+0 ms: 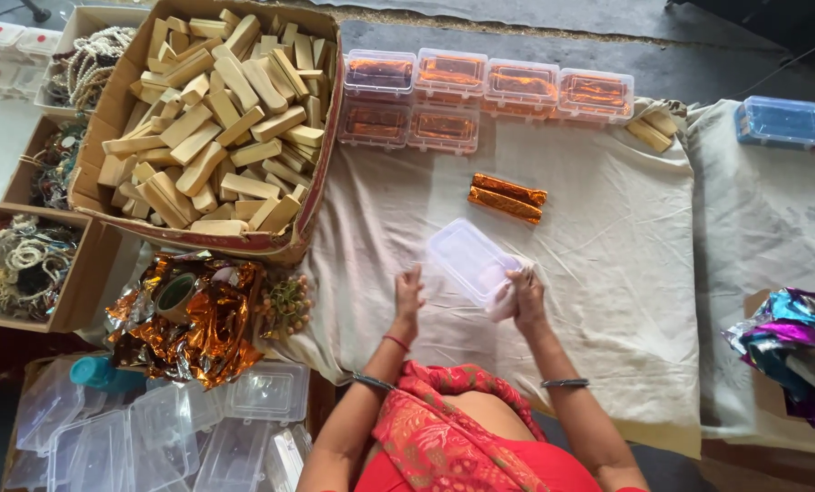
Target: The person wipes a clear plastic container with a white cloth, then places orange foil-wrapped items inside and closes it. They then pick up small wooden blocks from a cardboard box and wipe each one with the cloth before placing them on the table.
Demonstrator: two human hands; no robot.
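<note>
Pale cloth (590, 301) lay before us. Our right hand (524, 296) gripped the clear plastic box (469, 260), its long axis running toward ten o'clock; our left hand (408, 293), nine o'clock of it, hung loosely open, holding nothing.

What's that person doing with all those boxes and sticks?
A person sits at a cloth-covered table. The right hand holds a clear plastic box and seems to wipe it with a small cloth. The left hand rests open on the table, holding nothing. Two orange-wrapped bars lie just beyond the box. Further back, six clear boxes already hold orange bars. A big carton of plain wooden-looking blocks sits to the left, with crumpled orange foil below it.
</note>
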